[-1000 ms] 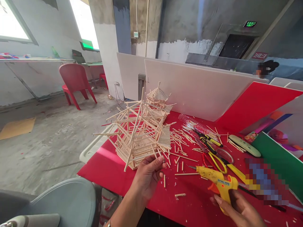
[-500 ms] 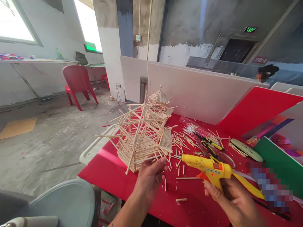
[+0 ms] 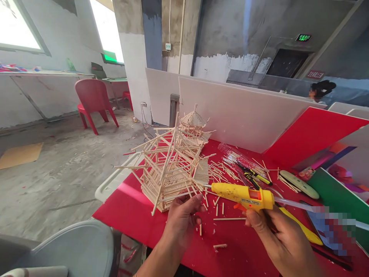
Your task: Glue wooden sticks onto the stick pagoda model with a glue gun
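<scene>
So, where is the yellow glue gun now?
In the head view, the yellow glue gun is right of centre, in the right hand, its nozzle pointing left toward the stick model, beside the left hand.

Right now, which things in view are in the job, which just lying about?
Likely job:
yellow hot glue gun, in the right hand
stick pavilion model, left hand at its near side
loose wooden sticks

Apparently not:
red plastic chair
tan cardboard sheet

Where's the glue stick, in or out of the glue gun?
Partly in; the glue stick juts from the back of the glue gun.
</scene>
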The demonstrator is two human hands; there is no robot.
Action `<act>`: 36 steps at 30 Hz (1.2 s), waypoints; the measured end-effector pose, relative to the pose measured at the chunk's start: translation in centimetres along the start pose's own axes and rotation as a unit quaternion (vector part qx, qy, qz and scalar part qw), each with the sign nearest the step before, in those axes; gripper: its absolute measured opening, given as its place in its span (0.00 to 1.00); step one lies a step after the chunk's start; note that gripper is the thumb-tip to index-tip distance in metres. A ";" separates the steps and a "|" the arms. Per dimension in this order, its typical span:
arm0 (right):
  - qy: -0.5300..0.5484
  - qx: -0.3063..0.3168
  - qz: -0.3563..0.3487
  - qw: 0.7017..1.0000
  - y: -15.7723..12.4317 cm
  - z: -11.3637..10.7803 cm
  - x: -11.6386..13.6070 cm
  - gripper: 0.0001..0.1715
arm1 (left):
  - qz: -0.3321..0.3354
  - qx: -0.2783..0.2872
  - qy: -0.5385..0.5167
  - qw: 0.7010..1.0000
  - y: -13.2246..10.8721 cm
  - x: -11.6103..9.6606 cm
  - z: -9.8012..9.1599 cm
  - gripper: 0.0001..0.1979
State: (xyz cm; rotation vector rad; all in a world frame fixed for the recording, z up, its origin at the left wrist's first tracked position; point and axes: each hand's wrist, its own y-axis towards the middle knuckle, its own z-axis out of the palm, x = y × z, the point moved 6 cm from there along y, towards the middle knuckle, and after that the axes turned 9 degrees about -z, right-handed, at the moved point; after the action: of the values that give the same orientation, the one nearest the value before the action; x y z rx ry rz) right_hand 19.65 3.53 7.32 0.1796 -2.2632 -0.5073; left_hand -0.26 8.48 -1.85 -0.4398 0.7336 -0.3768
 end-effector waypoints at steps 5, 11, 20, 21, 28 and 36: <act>-0.105 0.013 -0.133 0.986 2.0 0.2 2.5 0.19 | -0.016 0.017 -0.009 1.000 0.1 0.2 0.1 0.19; -0.156 0.017 -0.149 0.976 2.3 0.1 2.3 0.21 | -0.028 0.024 -0.021 0.999 0.3 0.1 -0.1 0.17; -0.155 0.013 -0.161 0.975 2.6 0.3 2.9 0.20 | -0.043 -0.012 -0.046 0.998 0.1 0.1 0.0 0.12; -0.152 0.007 -0.167 0.974 2.6 0.3 3.2 0.19 | -0.052 -0.018 -0.057 0.997 0.0 0.1 0.0 0.12; -0.130 0.017 -0.149 0.980 2.4 0.4 3.0 0.17 | -0.082 -0.041 -0.090 0.992 -0.1 0.1 -0.1 0.08; -0.117 0.023 -0.139 0.983 2.2 0.3 2.7 0.17 | -0.040 -0.015 -0.059 0.997 -0.1 -0.1 0.1 0.12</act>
State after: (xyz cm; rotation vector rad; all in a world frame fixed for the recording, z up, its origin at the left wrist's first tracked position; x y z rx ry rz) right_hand 17.67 4.84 9.82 0.4868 -2.4951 -0.6494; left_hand -0.27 8.49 -1.72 -0.5165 0.6084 -0.4123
